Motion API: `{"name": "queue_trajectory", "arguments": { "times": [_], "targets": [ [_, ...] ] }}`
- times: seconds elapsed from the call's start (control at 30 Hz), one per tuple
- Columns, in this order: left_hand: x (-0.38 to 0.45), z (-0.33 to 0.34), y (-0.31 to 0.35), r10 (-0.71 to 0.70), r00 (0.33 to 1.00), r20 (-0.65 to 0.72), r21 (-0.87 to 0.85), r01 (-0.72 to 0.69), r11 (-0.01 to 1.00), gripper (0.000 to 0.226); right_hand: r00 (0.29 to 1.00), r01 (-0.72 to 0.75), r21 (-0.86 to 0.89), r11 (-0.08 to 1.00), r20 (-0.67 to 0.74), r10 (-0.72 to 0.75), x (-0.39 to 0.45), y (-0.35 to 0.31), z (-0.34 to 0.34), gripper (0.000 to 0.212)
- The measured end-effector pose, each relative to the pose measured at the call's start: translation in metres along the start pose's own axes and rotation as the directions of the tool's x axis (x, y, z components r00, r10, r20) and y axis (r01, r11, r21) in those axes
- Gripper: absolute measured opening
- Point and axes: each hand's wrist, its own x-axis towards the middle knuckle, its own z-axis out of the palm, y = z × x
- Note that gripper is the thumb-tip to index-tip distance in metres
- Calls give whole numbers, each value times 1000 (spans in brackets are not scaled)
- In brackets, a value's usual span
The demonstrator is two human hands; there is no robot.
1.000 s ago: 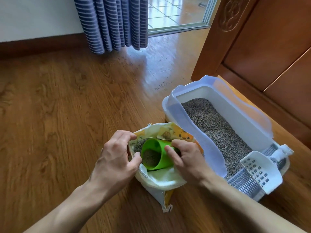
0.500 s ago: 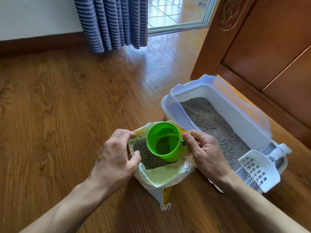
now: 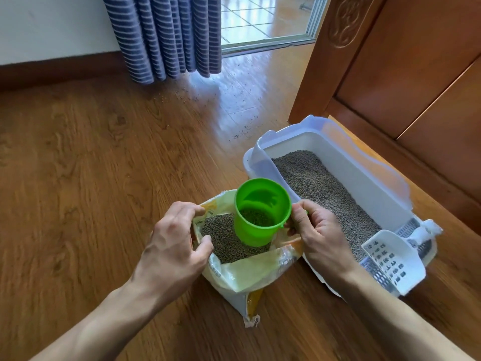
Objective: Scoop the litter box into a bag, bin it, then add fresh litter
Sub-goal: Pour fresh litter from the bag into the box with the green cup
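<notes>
A yellow-and-white litter bag (image 3: 250,272) stands open on the wood floor, with grey litter showing inside. My left hand (image 3: 174,246) grips the bag's left rim and holds it open. A green cup (image 3: 260,212) partly filled with litter is upright above the bag's mouth; my right hand (image 3: 315,230) holds it by its handle. Just to the right lies the white litter box (image 3: 341,162), filled with grey litter (image 3: 322,191). A white slotted scoop (image 3: 393,259) rests on the box's near end.
A wooden door and frame (image 3: 390,74) rise close behind the litter box. A striped blue curtain (image 3: 164,35) hangs at the back by a glass door. Stray litter grains (image 3: 242,131) are scattered on the floor beyond the box.
My right hand has lifted the green cup out of the bag, turning it from tipped sideways to upright with litter in it. My left hand has kept its hold on the bag rim.
</notes>
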Motion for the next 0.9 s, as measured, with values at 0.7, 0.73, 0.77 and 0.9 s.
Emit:
{"name": "queue_trajectory", "arguments": {
  "times": [0.7,0.73,0.77,0.9],
  "targets": [
    [10,0,4,6,1000,28,16,-7,1000,42,950,93,425,900,-310,49,33,-20,-42,36],
    [10,0,4,5,1000,26,15,-6,1000,42,942,94,406,909,-331,50,35,-17,-46,38],
    [9,0,4,3,1000,25,13,-4,1000,42,933,91,369,925,-358,51,37,-14,-49,37],
    [9,-1,5,8,1000,23,7,-8,1000,42,878,16,91,996,-478,30,42,-3,-62,29]
  ]
}}
